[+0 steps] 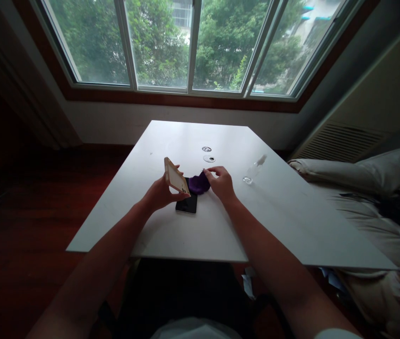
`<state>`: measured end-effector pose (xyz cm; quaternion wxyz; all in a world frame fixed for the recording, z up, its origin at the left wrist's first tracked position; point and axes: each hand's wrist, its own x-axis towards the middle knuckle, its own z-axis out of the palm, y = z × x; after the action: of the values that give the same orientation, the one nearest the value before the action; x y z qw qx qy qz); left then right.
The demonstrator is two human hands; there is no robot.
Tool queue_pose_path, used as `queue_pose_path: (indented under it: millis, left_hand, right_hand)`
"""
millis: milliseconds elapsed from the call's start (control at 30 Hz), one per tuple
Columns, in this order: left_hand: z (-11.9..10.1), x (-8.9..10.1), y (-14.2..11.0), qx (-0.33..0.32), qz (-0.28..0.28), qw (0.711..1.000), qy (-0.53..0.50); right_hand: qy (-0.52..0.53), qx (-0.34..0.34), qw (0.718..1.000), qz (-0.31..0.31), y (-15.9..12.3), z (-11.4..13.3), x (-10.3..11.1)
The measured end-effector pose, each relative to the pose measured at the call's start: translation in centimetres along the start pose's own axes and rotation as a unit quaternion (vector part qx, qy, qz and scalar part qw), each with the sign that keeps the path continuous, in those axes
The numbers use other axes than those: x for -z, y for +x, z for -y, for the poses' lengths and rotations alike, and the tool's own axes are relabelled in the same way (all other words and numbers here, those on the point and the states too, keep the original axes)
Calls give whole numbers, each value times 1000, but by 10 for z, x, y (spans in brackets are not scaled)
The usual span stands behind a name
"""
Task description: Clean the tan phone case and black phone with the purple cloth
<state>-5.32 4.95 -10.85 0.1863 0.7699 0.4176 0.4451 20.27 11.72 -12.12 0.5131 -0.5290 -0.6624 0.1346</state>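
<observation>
My left hand (159, 192) grips a gold-backed phone (176, 177) and holds it tilted above the white table (291, 221). A second phone (186, 203) with a dark screen lies flat on the table just below it. My right hand (221, 182) is closed in a pinch on a purple cloth (199, 183) that rests on the table beside the raised phone, touching the far end of the dark phone.
A small clear spray bottle (255, 168) lies on its side to the right of my right hand. Two small round lids or discs (208, 154) sit further back. A bed with grey bedding (379, 197) adjoins the table's right edge. Windows span the far wall.
</observation>
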Motion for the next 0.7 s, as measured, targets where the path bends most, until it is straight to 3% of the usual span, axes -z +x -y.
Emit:
queue_pose_path:
  millis: [100,300,467,567,700]
  left_hand:
    - [0,1,0,5,-1,1000,-13]
    - [1,4,-1,-1,0,1000,-20]
    - [1,6,-2,9,5,1000,-23]
    - [2,7,-2,9,14,1000,-16]
    - [2,6,-1,-4,4,1000,-16]
  right_hand:
    - [67,1,997,-42,2,15,9]
    - [79,-29,993,-83,4,30,24]
    - [44,92,979,-176,2,46,35]
    - [-17,106,985,-136,2,47,36]
    - [-48,-6,997,-65,6,35,31]
